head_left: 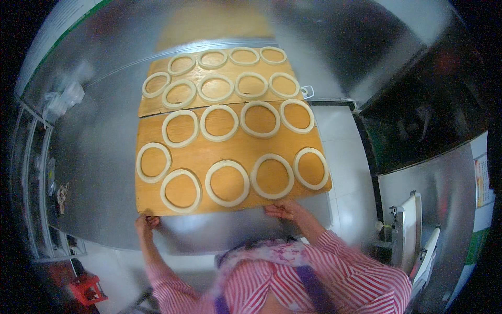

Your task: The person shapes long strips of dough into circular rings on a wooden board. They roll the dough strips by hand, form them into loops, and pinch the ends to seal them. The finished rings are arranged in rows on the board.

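A flat wooden board (201, 157) lies on the metal table, bearing several pale dough rings, such as this dough ring (208, 183) near its front edge. My left hand (148, 222) is at the board's near left corner, its fingers curled closed on the edge. Further right along the same edge, my right hand (282, 210) grips the board with bent fingers, partly hidden beneath it. Behind a narrow dark seam, a second wooden board (150, 106) holds several more dough rings in rough rows. No dough touches either hand.
The grey metal table (99, 157) extends left of the boards. A clear plastic bag (65, 100) sits at its left side. A small white-framed item (307, 92) is beside the far board's right edge. A red stool (88, 289) stands low at left; white panels (409, 230) lean at right.
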A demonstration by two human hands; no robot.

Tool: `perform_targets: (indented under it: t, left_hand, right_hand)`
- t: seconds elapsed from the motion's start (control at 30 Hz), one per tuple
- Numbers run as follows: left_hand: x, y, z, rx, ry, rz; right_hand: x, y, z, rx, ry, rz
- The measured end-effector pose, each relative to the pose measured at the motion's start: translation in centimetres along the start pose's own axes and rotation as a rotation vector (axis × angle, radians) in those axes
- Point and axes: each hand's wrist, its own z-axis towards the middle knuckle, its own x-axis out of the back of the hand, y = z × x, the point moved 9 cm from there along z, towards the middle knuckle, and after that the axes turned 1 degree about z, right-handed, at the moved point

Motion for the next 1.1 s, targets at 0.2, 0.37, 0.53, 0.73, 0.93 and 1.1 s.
perform_targets:
  t: [0.2, 0.37, 0.53, 0.73, 0.93, 1.1]
  left_hand:
    - [-1.8, 2.5, -4.3, -0.012, -0.062, 0.160]
    - [-0.4, 2.7, -5.2, -0.032, 0.140, 0.349]
    - [2.0, -2.3, -12.4, -0.078, 0.248, 0.018]
    - [0.8, -16.5, -32.8, -0.072, 0.294, -0.233]
    - [-11.0, -28.3, -48.5, 0.117, 0.529, -0.404]
    - [-5.1, -37.5, -60.2, 0.130, 0.818, -0.693]
  right_hand:
    - [1.9, 1.2, -0.1, -0.066, -0.016, 0.067]
    - [2.1, 0.1, 0.3, -0.033, -0.124, -0.007]
    - [2.6, 1.2, 2.1, -0.236, -0.185, -0.303]
    - [-5.5, 6.6, -4.5, -0.407, -0.427, -0.866]
    - [-5.4, 4.5, -1.5, -0.473, -0.603, -1.182]
    - [-13.5, 19.3, -7.9, -0.445, -0.826, -1.464]
